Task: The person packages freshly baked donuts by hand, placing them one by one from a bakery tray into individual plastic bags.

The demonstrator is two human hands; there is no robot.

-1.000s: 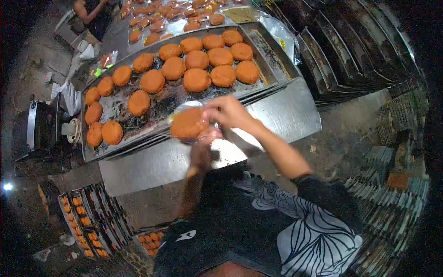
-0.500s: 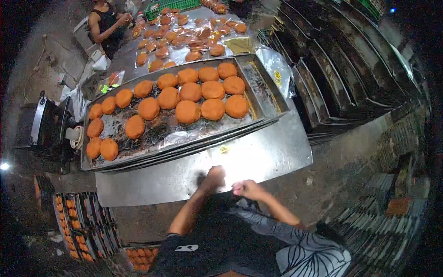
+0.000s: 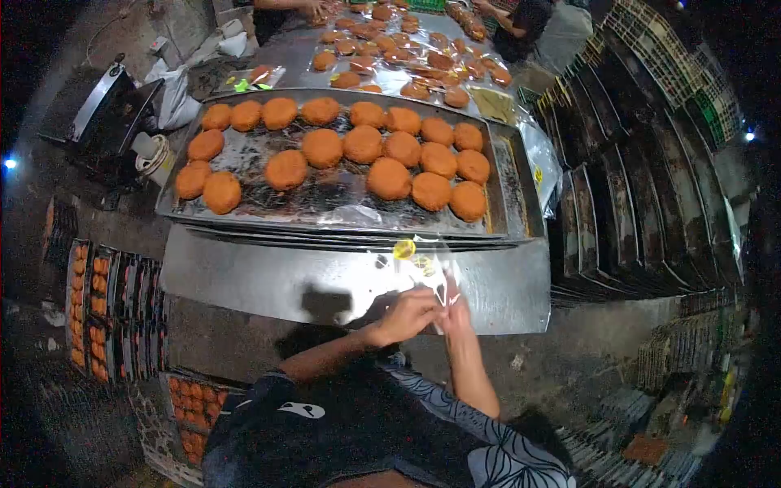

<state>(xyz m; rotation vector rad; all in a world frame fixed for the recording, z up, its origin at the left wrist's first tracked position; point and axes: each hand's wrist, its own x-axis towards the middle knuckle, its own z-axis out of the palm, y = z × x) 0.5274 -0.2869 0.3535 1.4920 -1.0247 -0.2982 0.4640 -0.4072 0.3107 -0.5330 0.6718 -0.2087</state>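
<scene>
A clear plastic bag (image 3: pixel 439 285) with yellow print is pinched between my two hands over the metal table (image 3: pixel 244 264). My left hand (image 3: pixel 411 315) closes on its lower edge with bent fingers. Beside it, my right hand (image 3: pixel 455 313), slightly blurred, grips the bag's right side. Beyond the hands, a large metal tray (image 3: pixel 244 215) sits on other stacked trays. Round orange-brown buns (image 3: pixel 389 178) lie on it in loose rows, with bare greasy patches between them.
Bagged buns (image 3: pixel 439 61) cover the far table. Tall dark trays (image 3: pixel 626 203) stand at the right. Racks of bun-filled trays (image 3: pixel 102 313) are on the floor at left. Other people's arms (image 3: pixel 285 5) show at the top edge.
The view has swung, shifting the tray of buns rightward in the picture. My hands, apart before, have come together and now hold the clear bag up.
</scene>
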